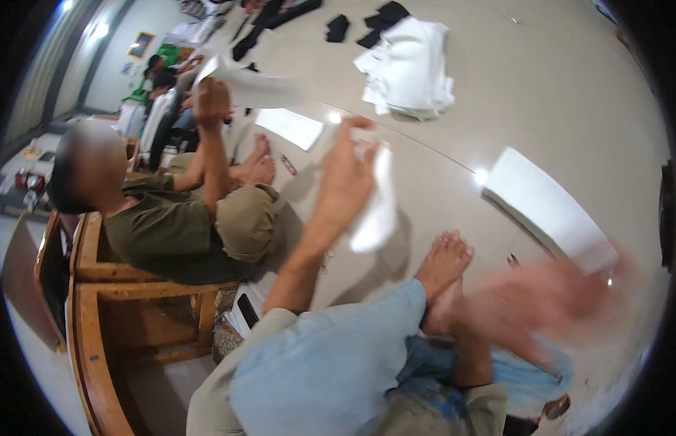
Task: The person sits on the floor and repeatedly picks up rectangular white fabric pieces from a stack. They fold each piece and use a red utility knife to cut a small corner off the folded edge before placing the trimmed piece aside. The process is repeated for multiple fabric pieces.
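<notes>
Raised in front of me, my left hand [345, 178] pinches a folded white cloth piece [378, 207] that hangs down from its fingers. My right hand [552, 301] is smeared by motion beside the near end of a long white stack [545, 200] of flat pieces on the floor. Whether its fingers hold or touch anything there does not show. Light blue cloth [323, 356] lies over my lap, and my bare foot [447, 265] rests between my two hands.
At my left sits a co-worker [163, 225] holding up a white piece [243, 87]. Another white stack [287, 128] lies by their feet. Ahead are a white cloth pile [410, 69] and black pieces [338, 27]. Wooden frames [142, 291] and a phone [246, 311] are at left.
</notes>
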{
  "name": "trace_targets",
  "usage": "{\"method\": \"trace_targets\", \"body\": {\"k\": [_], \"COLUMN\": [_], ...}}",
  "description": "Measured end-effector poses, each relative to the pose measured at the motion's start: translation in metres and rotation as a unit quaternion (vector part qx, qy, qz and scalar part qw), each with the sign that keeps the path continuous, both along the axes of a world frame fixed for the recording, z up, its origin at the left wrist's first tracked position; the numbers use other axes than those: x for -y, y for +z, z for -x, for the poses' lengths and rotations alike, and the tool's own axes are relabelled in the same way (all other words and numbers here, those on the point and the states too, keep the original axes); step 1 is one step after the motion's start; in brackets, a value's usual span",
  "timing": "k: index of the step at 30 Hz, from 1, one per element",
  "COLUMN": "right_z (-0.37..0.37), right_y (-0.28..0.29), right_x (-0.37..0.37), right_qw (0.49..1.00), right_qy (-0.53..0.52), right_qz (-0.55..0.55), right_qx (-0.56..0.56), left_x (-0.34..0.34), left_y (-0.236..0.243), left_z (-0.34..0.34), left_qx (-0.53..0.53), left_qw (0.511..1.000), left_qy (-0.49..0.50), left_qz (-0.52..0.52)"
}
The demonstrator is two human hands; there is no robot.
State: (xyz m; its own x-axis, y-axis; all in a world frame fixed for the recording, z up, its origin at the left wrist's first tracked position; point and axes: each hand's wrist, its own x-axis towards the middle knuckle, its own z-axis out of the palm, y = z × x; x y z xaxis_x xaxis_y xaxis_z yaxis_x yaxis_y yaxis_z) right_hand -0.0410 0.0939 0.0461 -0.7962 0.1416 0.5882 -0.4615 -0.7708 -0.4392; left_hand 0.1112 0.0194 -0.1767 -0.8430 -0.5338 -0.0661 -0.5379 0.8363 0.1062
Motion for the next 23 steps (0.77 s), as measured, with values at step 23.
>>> {"method": "trace_targets", "body": {"k": [23], "right_z": [-0.052], "right_y": [-0.206], "right_x": [0.007], "right_qw": [0.767], "right_qy": [0.504], "right_qz": [-0.279], "right_qx": [0.284], "left_x": [0.059], "left_y": [0.219], "left_z": [0.025], "left_qx": [-0.212], "left_qw": [0.766], "left_qy": [0.072], "left_qz": [-0.603]}}
